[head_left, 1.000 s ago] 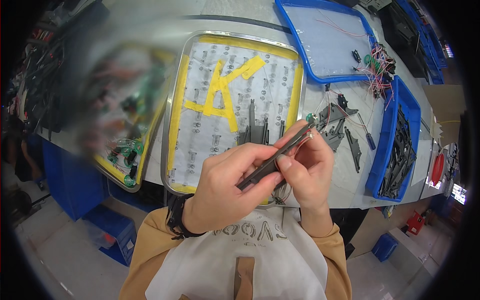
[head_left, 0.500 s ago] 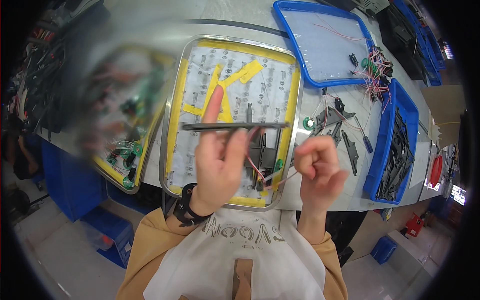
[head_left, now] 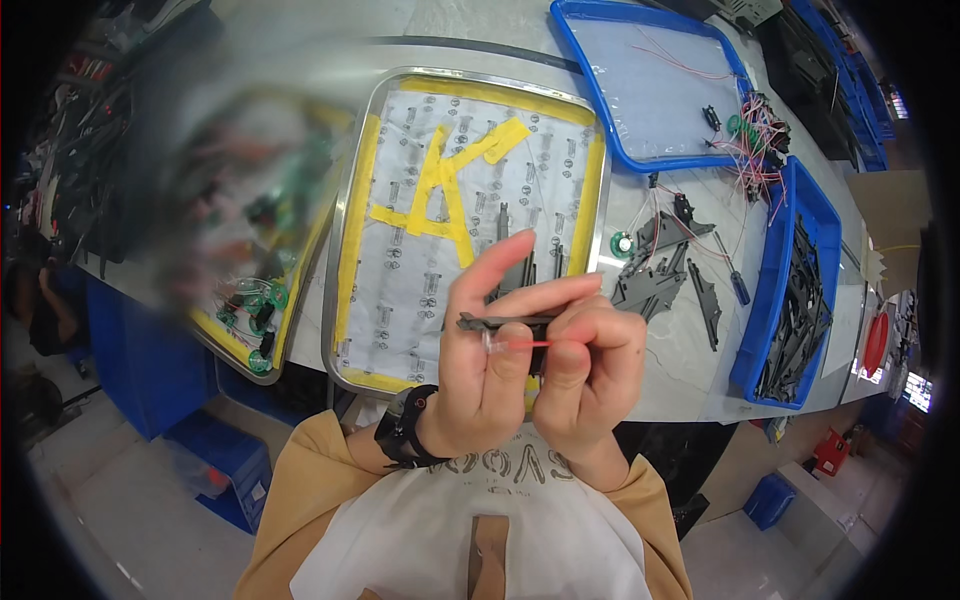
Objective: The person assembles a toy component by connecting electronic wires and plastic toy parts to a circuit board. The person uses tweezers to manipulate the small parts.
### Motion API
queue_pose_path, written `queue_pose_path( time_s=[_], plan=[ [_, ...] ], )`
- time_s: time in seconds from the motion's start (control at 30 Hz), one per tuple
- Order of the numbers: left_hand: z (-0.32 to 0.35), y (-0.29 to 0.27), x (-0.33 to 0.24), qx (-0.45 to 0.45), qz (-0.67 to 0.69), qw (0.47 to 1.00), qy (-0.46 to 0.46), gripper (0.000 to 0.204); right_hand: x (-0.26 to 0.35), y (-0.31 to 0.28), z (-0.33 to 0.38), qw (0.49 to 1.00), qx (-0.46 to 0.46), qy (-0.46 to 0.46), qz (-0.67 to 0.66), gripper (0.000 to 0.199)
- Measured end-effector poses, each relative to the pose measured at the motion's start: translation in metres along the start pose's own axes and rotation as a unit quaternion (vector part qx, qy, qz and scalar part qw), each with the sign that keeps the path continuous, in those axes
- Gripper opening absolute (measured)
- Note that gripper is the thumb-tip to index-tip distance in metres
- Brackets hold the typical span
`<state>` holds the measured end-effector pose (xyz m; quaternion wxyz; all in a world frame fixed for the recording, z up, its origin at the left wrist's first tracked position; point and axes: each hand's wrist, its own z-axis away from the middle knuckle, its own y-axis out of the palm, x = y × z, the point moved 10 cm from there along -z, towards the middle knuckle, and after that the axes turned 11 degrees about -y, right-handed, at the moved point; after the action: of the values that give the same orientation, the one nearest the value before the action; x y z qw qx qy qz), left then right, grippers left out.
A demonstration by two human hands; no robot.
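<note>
**Head view: black strip and red wire held between both hands above the metal tray**

Head camera footage shows both hands raised close together over the near edge of the table (head_left: pixel 690 375). A thin black plastic strip (head_left: pixel 500 322) is pinched by the left hand (head_left: pixel 485 350), with the thumb and curled fingers (head_left: pixel 497 262) closed on its left part; the index finger is stretched upward above it. The strip is held roughly level, its right end hidden behind the right hand (head_left: pixel 595 350). The right hand's fingers are curled shut around that end, and a short red wire (head_left: pixel 527 344) is seen between the two hands, just under the strip, its tip touching the left hand. A dark watch (head_left: pixel 405 428) is worn on the left wrist.

Behind the hands a metal tray (head_left: pixel 345 250) is set on the table, its rim lined with yellow tape (head_left: pixel 445 190) and its liner marked with more tape strips; a few dark parts are lying upright in it. To the right, loose black plastic pieces (head_left: pixel 650 270) and a small green round part (head_left: pixel 624 243) are spread on the table. A blue bin (head_left: pixel 760 330) of black parts is placed further right, and a shallow blue tray (head_left: pixel 640 90) with wired parts lies behind it. The area at the left is blurred.
</note>
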<state>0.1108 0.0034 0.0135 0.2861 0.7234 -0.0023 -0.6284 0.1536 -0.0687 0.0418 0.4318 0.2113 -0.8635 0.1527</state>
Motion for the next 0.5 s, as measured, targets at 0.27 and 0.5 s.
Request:
queue_pose_path(
  time_s=[0.27, 0.5],
  plan=[
    [0.0, 0.005, -0.013, 0.008, 0.045, 0.998, 0.049, 0.046, 0.0, 0.003, -0.001, 1.0, 0.018, 0.017, 0.001, 0.017],
    [0.001, -0.004, -0.018, -0.063, -0.043, 0.993, 0.095, 0.044, -0.001, 0.008, -0.003, 0.999, 0.024, 0.021, -0.001, 0.018]
  ],
)
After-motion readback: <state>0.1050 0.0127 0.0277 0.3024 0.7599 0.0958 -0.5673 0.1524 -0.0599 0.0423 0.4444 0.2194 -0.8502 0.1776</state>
